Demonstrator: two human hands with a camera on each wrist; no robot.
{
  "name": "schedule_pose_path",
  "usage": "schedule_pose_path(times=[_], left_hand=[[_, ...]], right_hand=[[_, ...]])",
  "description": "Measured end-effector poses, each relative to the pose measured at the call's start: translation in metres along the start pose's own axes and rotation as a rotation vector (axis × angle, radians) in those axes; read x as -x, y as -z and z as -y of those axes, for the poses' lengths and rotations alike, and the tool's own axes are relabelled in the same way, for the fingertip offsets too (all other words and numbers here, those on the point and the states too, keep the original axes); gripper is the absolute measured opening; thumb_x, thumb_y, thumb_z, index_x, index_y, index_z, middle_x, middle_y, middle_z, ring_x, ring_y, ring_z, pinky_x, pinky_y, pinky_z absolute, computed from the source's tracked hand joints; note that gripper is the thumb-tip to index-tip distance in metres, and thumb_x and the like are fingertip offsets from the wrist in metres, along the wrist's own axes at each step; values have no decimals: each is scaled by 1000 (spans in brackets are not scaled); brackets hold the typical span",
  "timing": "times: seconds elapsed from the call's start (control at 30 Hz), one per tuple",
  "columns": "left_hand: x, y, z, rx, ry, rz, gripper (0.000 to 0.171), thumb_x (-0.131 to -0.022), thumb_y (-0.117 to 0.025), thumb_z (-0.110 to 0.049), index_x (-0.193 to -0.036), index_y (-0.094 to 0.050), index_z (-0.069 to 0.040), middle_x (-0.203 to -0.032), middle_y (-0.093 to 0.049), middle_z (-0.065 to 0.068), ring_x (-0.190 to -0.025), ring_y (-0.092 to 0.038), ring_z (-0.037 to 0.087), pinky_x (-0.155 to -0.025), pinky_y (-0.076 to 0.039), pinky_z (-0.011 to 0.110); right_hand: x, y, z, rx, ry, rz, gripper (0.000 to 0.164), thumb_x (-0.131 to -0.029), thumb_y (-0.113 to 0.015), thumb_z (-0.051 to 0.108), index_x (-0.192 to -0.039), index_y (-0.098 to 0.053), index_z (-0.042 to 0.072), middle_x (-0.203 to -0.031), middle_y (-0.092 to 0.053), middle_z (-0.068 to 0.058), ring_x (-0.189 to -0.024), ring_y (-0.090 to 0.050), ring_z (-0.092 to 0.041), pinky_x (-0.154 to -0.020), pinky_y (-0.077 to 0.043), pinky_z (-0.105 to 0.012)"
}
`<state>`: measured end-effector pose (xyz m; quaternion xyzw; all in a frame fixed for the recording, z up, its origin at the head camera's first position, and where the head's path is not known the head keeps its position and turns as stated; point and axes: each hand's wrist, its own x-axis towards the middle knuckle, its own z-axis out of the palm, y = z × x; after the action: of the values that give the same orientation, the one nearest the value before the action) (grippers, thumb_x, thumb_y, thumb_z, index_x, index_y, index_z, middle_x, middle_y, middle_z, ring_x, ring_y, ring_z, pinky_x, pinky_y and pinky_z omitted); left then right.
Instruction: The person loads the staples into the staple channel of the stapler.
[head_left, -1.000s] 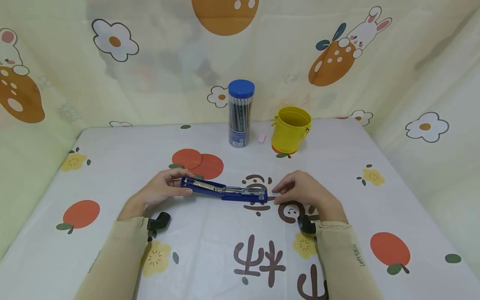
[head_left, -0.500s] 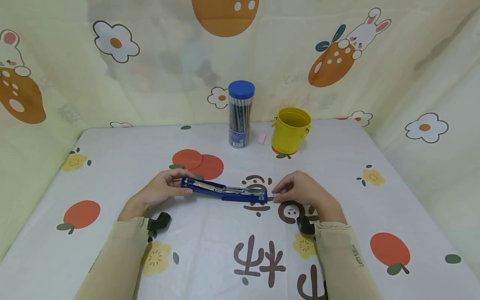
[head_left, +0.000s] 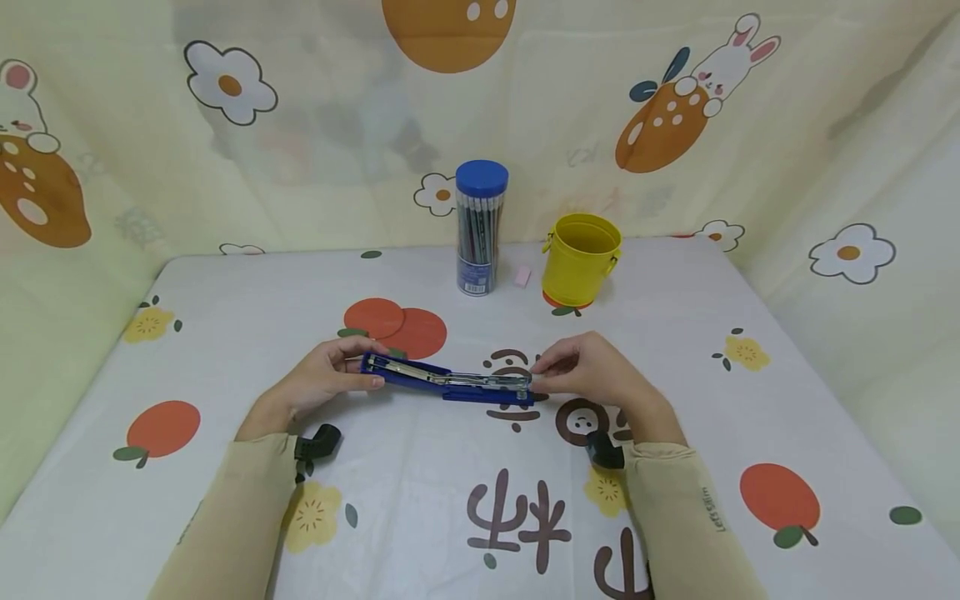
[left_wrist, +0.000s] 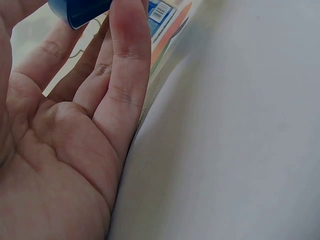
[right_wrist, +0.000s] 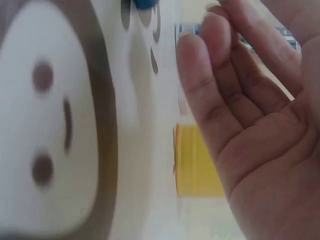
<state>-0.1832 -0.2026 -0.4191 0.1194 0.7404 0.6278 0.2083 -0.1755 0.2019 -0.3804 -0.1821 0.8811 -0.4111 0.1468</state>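
Note:
A blue stapler (head_left: 447, 385), opened out flat with its metal rail showing, lies across the middle in the head view. My left hand (head_left: 326, 375) pinches its left end between thumb and fingers; the left wrist view shows that blue end (left_wrist: 80, 9) at the fingertips. At the stapler's right end, my right hand (head_left: 596, 375) has thumb and index finger drawn together over the rail's tip. A thin greyish piece like a staple strip is at these fingertips, mostly hidden now. In the right wrist view the other fingers (right_wrist: 200, 75) are loosely bent.
Behind the hands stand a clear tub of pencils (head_left: 480, 233) with a blue lid and a yellow bucket (head_left: 579, 262). Between them lies a small pink eraser (head_left: 522, 276). A printed cloth (head_left: 247, 350) covers the table, with a patterned curtain (head_left: 322, 183) behind.
My right hand has moved slightly left and away from me, so its fingertips now overlap the stapler's right end. The left hand and stapler have stayed in place.

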Motion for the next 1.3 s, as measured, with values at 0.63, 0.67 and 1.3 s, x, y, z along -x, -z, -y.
schedule_pose_path(times=[0.63,0.67,1.3], left_hand=[[2,0,-1,-13,-7,-10,46,-83,-83,-9,-125,-64,-5,-124,-66,15,-103,-67,25,-84,-56,30],[2,0,0,-11,-10,-9,46,-84,-83,-9,-125,-63,-5,-124,-66,16,-103,-67,25,-84,-56,30],[0,1,1,5,-9,-3,48,-84,-82,-7,-128,-61,-1,-125,-65,18,-103,-67,24,-84,-56,29]], right_hand=[[-6,-15,14,2,-15,7,13,-85,-83,18,-96,-80,12,-92,-70,1,-83,-62,-21,-78,-55,-34],[-6,-15,15,5,-17,7,12,-85,-83,18,-96,-80,13,-92,-70,1,-83,-62,-21,-77,-55,-34],[-6,-15,12,-1,-91,49,17,-91,-78,27,-102,-79,14,-93,-71,2,-86,-61,-21,-80,-52,-35]])
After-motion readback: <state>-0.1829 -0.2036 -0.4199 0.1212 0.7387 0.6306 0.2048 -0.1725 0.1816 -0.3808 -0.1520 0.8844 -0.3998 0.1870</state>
